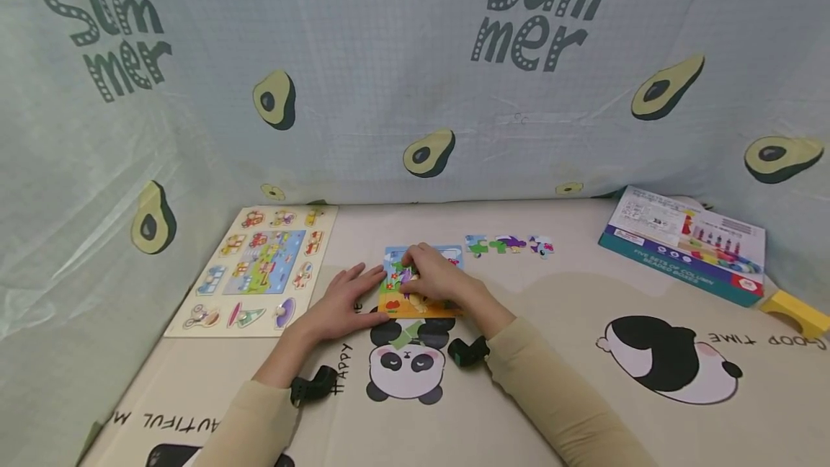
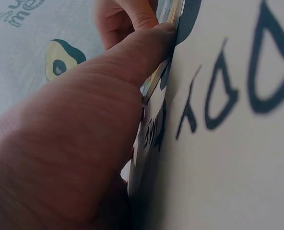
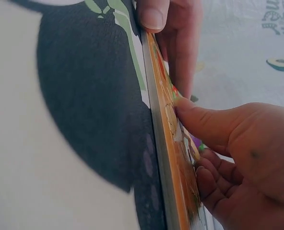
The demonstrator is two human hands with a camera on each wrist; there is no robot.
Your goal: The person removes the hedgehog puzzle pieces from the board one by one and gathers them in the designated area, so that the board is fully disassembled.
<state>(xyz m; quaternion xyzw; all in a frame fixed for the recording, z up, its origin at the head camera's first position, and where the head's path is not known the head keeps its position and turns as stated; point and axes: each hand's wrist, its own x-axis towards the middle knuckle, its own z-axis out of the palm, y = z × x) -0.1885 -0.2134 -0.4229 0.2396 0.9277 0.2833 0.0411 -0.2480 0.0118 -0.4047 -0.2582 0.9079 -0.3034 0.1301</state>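
Observation:
A small jigsaw puzzle board [image 1: 392, 310] with an orange lower border lies flat on the table in front of me. My left hand [image 1: 346, 301] rests along its left side, fingers extended, with the thumb at the near-left corner; in the left wrist view that thumb [image 2: 154, 40] touches the board's edge. Over the board's middle, my right hand [image 1: 437, 276] pinches a puzzle piece [image 3: 194, 143] with purple and tan on it. The right wrist view shows thumb and curled fingers on either side of this piece, low against the board. Much of the picture is hidden beneath the hand.
Loose jigsaw pieces [image 1: 510, 243] lie in a row behind and right of the board. A wooden knob puzzle [image 1: 227, 287] lies at the left. At the right are a teal-edged box [image 1: 674, 272] and a yellow block [image 1: 794, 312]. A printed curtain [image 1: 363, 56] hangs behind the table.

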